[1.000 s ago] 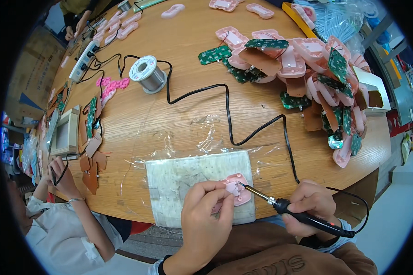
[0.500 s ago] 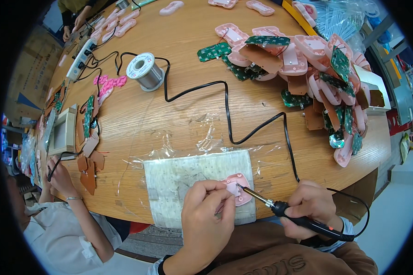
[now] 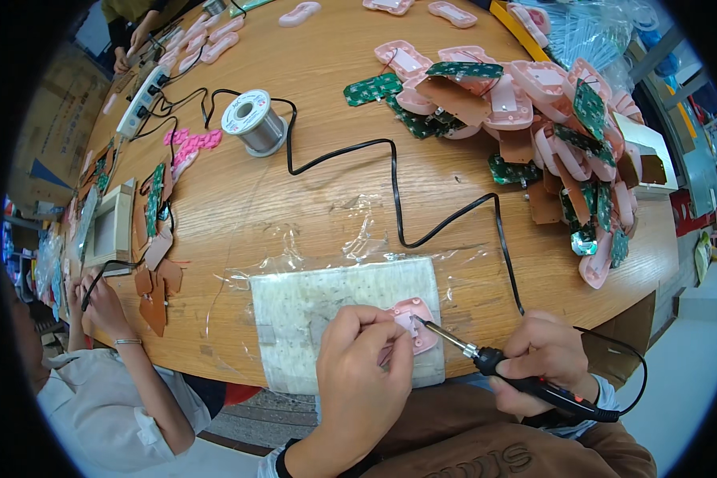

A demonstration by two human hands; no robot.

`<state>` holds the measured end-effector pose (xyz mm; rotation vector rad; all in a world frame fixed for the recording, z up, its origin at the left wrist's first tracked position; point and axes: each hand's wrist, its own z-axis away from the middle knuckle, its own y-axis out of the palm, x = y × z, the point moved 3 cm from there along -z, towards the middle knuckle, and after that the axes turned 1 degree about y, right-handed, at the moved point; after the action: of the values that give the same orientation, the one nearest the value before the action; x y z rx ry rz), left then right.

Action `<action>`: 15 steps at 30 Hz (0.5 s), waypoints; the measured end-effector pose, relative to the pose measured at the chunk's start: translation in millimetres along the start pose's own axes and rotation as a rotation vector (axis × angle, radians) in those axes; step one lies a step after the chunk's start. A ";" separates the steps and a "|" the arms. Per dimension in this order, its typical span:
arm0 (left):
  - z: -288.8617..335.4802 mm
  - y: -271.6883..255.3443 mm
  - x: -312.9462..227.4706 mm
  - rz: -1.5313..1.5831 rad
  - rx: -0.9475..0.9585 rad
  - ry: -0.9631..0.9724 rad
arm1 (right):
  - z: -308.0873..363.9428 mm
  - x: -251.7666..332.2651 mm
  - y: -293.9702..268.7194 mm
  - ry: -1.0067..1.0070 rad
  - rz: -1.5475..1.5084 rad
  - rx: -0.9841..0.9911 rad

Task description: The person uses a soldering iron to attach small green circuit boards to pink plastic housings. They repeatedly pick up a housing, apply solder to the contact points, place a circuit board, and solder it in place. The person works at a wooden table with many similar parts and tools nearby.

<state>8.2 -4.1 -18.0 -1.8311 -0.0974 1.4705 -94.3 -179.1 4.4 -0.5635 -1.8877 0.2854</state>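
Note:
A pink plastic shell [image 3: 428, 338] with its hollow side up lies on a pale, worn mat [image 3: 295, 319] in front of me. My right hand [image 3: 546, 354] grips a black-handled soldering iron [image 3: 506, 368], its metal tip slanting left into the shell. At the shell's left side, my left hand [image 3: 364, 366] has thumb and fingers drawn together in a pinch. Whatever lies between those fingertips is hidden or too fine to name. Part of the shell is covered by the left hand.
The iron's black cord [image 3: 394, 183] snakes across the table past a solder spool [image 3: 255, 123]. Pink shells and green circuit boards [image 3: 589, 111] are heaped at the right. A power strip [image 3: 142, 102] lies far left; a co-worker's hand [image 3: 103, 307] works at the left.
Hardly anything differs. The iron's tip stays at the shell, and both hands keep nearly the same place and hold.

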 end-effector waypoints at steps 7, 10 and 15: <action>-4.5 1.1 -1.0 -0.028 0.029 -0.024 | -5.6 5.3 0.7 -0.008 0.059 0.129; -5.4 1.5 -1.3 -0.029 0.022 -0.027 | -7.9 7.7 -2.3 -0.025 0.106 0.181; -3.1 -3.1 0.6 -0.004 0.057 -0.033 | 1.5 -0.2 -16.0 0.017 0.001 -0.025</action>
<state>12.4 -3.2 -16.6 -1.7606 -0.0747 1.4857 -99.6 -192.8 10.8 -0.5816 -1.8767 0.2571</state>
